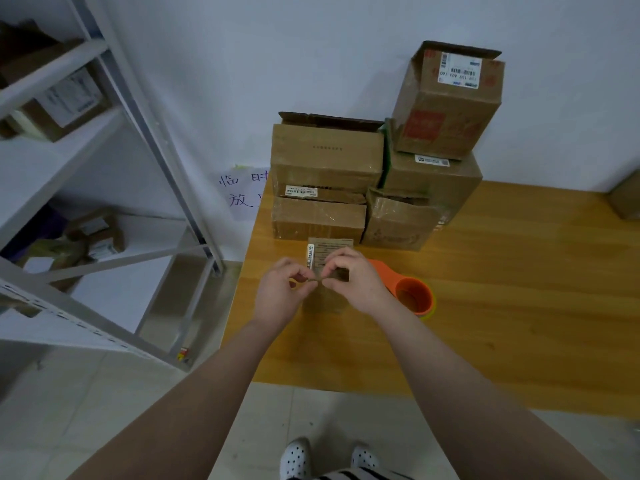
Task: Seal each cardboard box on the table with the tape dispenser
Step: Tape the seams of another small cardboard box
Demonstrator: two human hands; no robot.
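A small cardboard box (pixel 329 251) with a white label stands near the table's left edge. My left hand (pixel 278 291) and my right hand (pixel 353 280) are both over it, fingertips pinched together on the edge of its top flap. The orange tape dispenser (pixel 412 294) lies on the table just right of my right hand, untouched. Behind the small box, larger cardboard boxes are stacked against the wall: a left pile (pixel 325 157) and a right pile topped by a tilted box (pixel 446 102) with its flap ajar.
The wooden table (pixel 502 323) stretches to the right, with another box (pixel 627 197) at its far right edge. A grey metal shelving rack (pixel 152 140) holding parcels stands at the left. A handwritten paper sign (pixel 242 192) hangs on the wall.
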